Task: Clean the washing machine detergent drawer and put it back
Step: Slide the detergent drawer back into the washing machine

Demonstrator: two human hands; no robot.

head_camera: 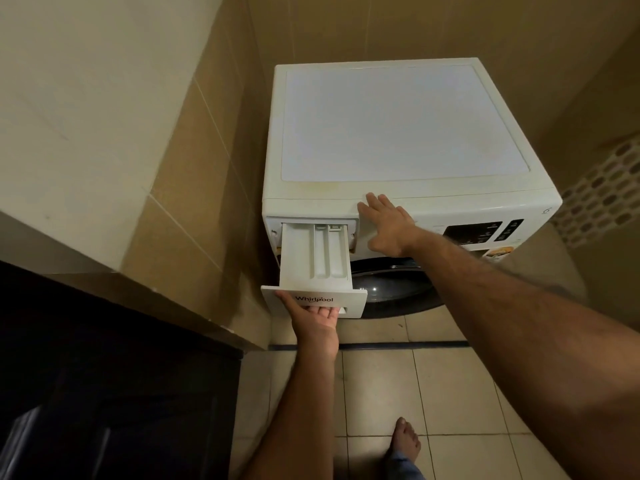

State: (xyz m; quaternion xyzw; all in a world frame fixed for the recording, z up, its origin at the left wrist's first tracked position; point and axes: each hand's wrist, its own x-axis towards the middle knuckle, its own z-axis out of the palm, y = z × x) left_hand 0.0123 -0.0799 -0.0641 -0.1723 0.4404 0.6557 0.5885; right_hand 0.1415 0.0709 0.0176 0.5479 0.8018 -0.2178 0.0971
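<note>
Gripping the white plastic detergent drawer [316, 258] by its front panel, our left hand [313, 318] comes in from 6 o'clock, fingers curled up into the handle recess under the printed logo, thumb on the panel's left edge. Drawer sits pulled far out of its slot at the top-left front of the white front-loading washing machine [398, 133], rear end still inside the opening; three compartments visible, all looking pale and bare. Our right hand [386, 223] lies flat, fingers straight and spread, pressing the machine's top front edge just at 3 o'clock of the slot, holding nothing. Dark round door glass [391, 285] sits below the hand, black control panel [472, 232] further toward 3 o'clock. Beige tiled floor [381, 375] at 6 o'clock, with one bare foot [405, 436] on it. Dark cabinet [104, 393] at 8 o'clock.
</note>
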